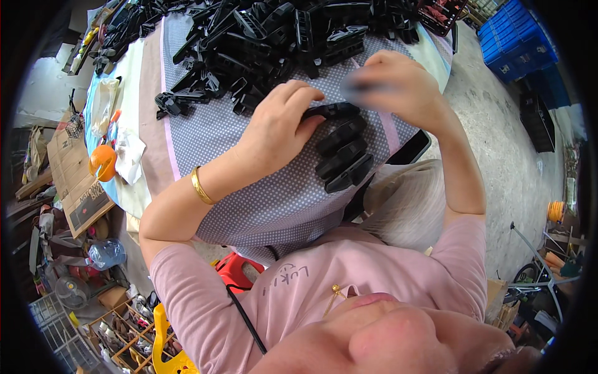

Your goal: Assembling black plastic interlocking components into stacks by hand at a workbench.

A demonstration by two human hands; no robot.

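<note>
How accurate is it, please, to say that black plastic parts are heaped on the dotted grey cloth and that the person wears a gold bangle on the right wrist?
Not quite: the head view shows the gold bangle on the left wrist, not the right. Black plastic parts are indeed heaped on the dotted grey cloth.

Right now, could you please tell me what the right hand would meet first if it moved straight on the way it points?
The right hand, pointing leftward, would probably meet the left hand first, at its fingertips, though depth here is unclear.
</note>
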